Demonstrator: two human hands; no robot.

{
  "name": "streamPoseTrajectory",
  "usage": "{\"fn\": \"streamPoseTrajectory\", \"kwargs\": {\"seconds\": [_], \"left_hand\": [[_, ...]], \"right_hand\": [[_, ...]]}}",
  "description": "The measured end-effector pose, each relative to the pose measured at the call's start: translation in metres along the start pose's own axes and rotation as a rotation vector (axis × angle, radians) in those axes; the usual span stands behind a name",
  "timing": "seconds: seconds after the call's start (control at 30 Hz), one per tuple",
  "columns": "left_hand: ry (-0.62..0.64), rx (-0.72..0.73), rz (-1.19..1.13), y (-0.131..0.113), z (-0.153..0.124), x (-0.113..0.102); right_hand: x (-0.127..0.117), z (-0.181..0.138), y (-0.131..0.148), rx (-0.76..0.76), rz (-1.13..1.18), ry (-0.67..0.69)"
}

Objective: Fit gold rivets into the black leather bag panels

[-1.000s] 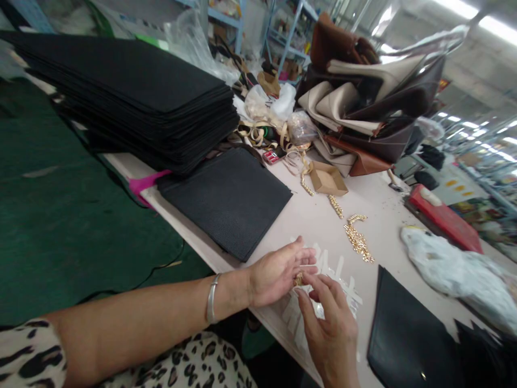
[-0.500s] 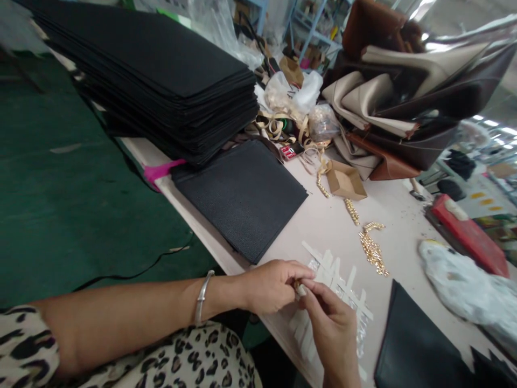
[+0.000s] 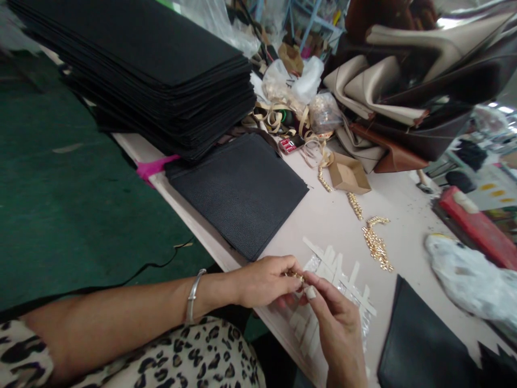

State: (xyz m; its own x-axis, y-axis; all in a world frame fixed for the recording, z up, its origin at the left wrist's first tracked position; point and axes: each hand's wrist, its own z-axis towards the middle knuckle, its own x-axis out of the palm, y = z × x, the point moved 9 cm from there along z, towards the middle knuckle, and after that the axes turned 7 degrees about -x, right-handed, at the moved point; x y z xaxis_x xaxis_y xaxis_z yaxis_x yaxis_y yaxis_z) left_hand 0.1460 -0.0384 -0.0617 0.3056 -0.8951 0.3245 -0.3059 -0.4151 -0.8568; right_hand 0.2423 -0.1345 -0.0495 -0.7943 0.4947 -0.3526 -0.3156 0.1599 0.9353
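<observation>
My left hand (image 3: 266, 281), with a silver bracelet (image 3: 194, 296) on its wrist, is curled around small gold-coloured metal pieces (image 3: 297, 276) above the table's near edge. The thumb and fingertips of my right hand (image 3: 337, 318) pinch at the same pieces from the right. Their exact kind is partly hidden by the fingers. Beneath the hands lie pale strips (image 3: 331, 267) on clear plastic. Beyond them on the table are a loose pile of gold metal pieces (image 3: 376, 245) and a short gold row (image 3: 355, 206).
A black leather-like sheet stack (image 3: 238, 199) lies left of the hands, before a tall black stack (image 3: 161, 70). Farther back stand a small cardboard box (image 3: 349, 175) and piled bags (image 3: 404, 102). Black pieces (image 3: 424, 334) and a white plastic bag (image 3: 468, 275) lie right.
My left fingers have opened a little, so more of the gold pieces show. Both hands remain together in nearly the same place, and the view has shifted slightly.
</observation>
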Motion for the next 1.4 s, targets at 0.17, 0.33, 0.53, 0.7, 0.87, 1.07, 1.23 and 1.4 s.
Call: {"fn": "streamPoseTrajectory", "kwargs": {"seconds": [0.17, 0.33, 0.53, 0.7, 0.87, 1.07, 1.23, 1.4], "left_hand": [[0.053, -0.055, -0.144, 0.011, 0.008, 0.002], [0.062, -0.073, -0.181, 0.011, 0.005, -0.002], [0.049, -0.046, -0.210, 0.005, -0.001, -0.003], [0.042, -0.051, -0.203, 0.008, -0.002, -0.001], [-0.051, -0.012, -0.158, 0.012, -0.002, -0.009], [-0.067, 0.099, -0.074, 0.003, -0.006, -0.012], [-0.006, 0.152, 0.009, 0.000, -0.009, -0.008], [-0.059, 0.034, -0.141, 0.014, -0.005, -0.013]], "right_hand": [[0.004, -0.001, 0.015, -0.132, -0.051, 0.004], [0.009, 0.000, 0.000, -0.065, 0.054, 0.044], [0.021, -0.007, -0.025, 0.154, 0.526, -0.101], [0.028, -0.007, -0.014, 0.141, 0.508, -0.097], [0.019, -0.009, -0.010, 0.044, 0.230, -0.119], [0.014, -0.012, 0.007, -0.142, 0.005, -0.190], [0.023, -0.013, 0.040, -0.438, -0.242, -0.037], [0.025, -0.012, 0.044, -0.475, -0.313, 0.016]]}}
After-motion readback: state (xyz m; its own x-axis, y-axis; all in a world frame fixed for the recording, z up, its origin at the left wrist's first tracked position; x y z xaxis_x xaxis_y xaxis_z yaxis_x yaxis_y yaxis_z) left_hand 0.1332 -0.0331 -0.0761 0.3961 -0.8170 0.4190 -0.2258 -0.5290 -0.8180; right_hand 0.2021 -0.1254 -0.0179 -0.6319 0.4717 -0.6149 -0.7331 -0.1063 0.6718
